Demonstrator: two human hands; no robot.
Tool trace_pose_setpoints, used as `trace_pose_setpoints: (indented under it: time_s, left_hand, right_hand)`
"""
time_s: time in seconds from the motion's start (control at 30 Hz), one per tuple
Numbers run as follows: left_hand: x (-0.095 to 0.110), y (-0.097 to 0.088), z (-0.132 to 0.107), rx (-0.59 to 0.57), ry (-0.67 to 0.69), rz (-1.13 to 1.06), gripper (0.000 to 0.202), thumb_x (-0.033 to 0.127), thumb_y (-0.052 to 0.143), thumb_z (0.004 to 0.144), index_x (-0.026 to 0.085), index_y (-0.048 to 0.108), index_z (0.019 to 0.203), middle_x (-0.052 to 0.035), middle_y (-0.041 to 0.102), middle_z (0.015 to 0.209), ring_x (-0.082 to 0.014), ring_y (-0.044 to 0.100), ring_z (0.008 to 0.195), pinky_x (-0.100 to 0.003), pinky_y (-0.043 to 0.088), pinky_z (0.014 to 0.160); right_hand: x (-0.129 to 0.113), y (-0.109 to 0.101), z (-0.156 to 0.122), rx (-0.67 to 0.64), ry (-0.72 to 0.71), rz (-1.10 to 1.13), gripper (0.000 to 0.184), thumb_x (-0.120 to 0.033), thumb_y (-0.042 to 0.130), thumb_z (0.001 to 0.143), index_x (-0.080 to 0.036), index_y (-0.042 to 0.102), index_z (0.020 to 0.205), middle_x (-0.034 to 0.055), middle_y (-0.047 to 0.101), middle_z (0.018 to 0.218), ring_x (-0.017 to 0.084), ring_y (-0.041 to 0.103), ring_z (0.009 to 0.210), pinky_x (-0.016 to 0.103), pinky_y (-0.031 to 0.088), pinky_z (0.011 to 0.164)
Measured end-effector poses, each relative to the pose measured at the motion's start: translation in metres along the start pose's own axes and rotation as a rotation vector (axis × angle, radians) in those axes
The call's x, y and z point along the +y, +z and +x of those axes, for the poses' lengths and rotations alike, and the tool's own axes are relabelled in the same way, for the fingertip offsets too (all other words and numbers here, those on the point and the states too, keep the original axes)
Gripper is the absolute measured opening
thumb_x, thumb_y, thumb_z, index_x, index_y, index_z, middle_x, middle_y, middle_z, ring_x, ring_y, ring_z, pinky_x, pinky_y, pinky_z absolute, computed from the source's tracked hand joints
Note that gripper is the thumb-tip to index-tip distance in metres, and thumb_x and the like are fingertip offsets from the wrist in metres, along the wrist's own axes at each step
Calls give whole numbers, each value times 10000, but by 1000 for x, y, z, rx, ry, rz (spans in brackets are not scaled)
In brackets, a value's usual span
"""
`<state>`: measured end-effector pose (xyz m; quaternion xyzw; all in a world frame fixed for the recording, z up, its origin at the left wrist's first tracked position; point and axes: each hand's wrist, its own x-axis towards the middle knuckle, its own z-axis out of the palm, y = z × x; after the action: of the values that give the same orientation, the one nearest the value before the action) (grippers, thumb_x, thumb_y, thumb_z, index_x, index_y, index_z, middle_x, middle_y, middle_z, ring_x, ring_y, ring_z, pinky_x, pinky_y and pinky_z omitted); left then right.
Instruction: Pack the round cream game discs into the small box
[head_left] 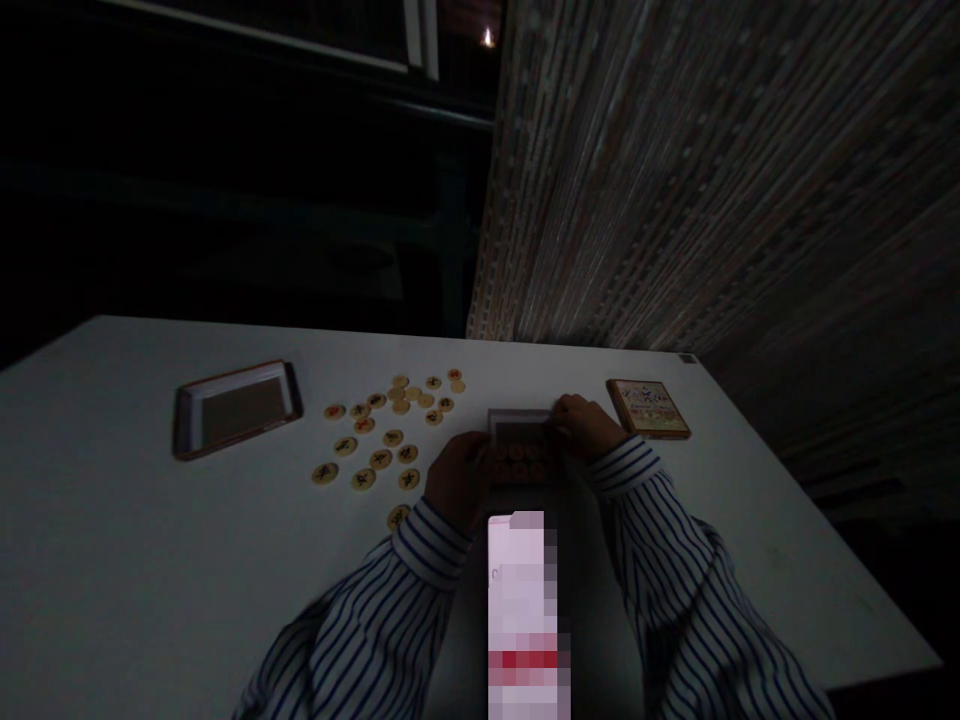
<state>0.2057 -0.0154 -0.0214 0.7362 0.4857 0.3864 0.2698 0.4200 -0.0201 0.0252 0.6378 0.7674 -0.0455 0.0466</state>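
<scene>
Between my hands stands a small open box (517, 416) with rows of round Chinese chess pieces (517, 453) in its nearer part; the rest of its inside is dark. At its left side, my left hand (456, 480) has bent fingers closed on the wall, the tips partly hidden in shadow. My right hand (586, 426) pinches the far right corner of the box. To the left, loose round pieces (381, 459) are scattered on the white table, some showing black or red characters and some plain.
An open box lid or tray (236, 408) lies at the left of the white table (127, 560). A flat printed box (651, 409) lies at the right. A lit phone (521, 610) is close in front, between my forearms. Behind the table hangs a string curtain (600, 180); the room is dim.
</scene>
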Motion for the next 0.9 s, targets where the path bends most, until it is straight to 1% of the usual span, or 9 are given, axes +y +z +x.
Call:
trace_pose_setpoints:
  time_s: [0.13,0.23,0.47,0.6,0.9]
  left_hand:
    - [2,-1,0,2,-30,-19,225,294,477,739,190,594,901,-42,635,871,-158,602,786,-286,499,723]
    - [4,-3,-1,-12,-38,-35,242,314,481,735,177,596,898,-49,637,862,-156,606,761,-272,502,701]
    - [0,-2,0,2,10,-19,235,320,472,746,182,596,891,-48,635,868,-157,599,789,-280,493,722]
    - [-2,0,0,7,6,-23,250,328,478,744,171,597,898,-58,634,868,-162,600,784,-283,494,718]
    - [4,-4,1,0,6,10,246,302,469,748,147,599,887,-67,638,859,-166,604,775,-291,502,706]
  right_hand:
    - [0,0,0,2,5,-3,205,-249,531,759,-229,632,936,74,535,939,194,464,890,292,348,704]
    - [0,1,0,18,3,-2,206,-260,531,757,-234,635,933,72,539,936,199,467,884,297,350,694]
    - [0,1,-1,18,-2,-3,197,-261,521,758,-241,633,918,67,537,934,201,465,884,297,343,687]
    - [0,1,-1,11,9,-6,205,-258,512,762,-247,629,930,65,535,931,199,465,884,295,340,683]
    - [-1,-1,-1,13,7,-27,211,-269,499,773,-227,621,941,69,536,934,198,467,891,293,336,681]
